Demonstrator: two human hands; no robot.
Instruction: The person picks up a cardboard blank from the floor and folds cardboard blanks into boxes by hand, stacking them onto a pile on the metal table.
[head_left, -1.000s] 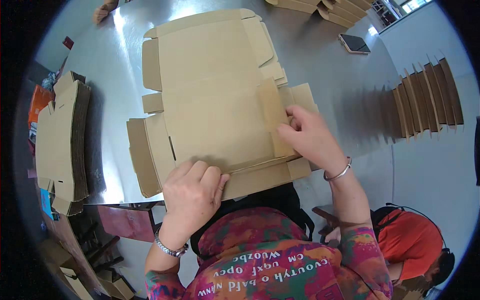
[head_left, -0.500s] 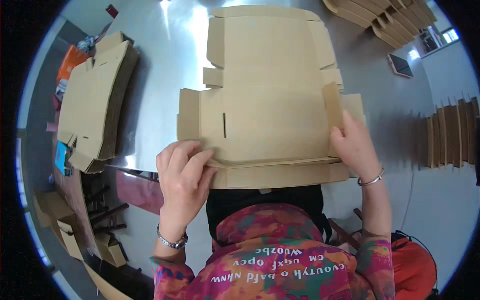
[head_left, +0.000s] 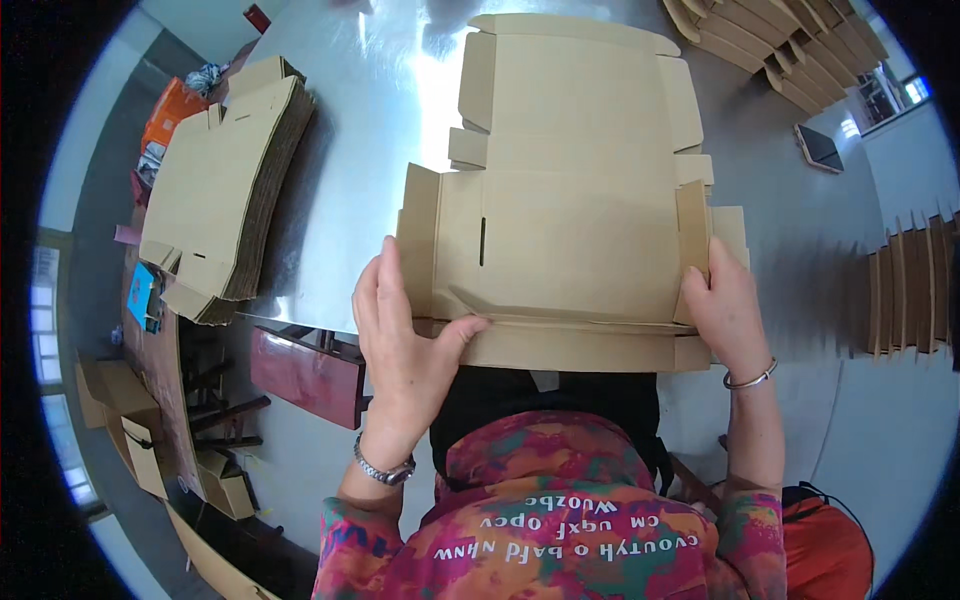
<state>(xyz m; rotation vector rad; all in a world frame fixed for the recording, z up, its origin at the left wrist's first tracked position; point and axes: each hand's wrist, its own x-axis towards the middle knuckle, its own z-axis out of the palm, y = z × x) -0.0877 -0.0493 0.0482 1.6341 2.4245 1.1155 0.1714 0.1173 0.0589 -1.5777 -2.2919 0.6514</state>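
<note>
In front of me lies a partly folded brown cardboard box [head_left: 580,240], its long lid panel stretched flat away from me. The near panel and both near side flaps stand up. My left hand [head_left: 405,335] rests at the near left corner. Its fingers are stretched along the outside of the left flap [head_left: 422,225], and its spread thumb touches the top of the near panel [head_left: 580,348]. At the near right corner my right hand [head_left: 722,305] is closed on the right side flap [head_left: 692,225], thumb inside and fingers outside.
A stack of flat cardboard blanks [head_left: 215,190] lies on the metal table [head_left: 385,110] to the left. More folded cardboard stands at the far right [head_left: 785,40] and right [head_left: 910,285]. A phone [head_left: 818,148] lies at the right. A dark red stool [head_left: 305,372] stands below the table's left edge.
My left hand has unbent its fingers and moved from the corner fold to the left flap, which now stands more upright. My right hand stays on the right flap. The whole view has shifted slightly.
</note>
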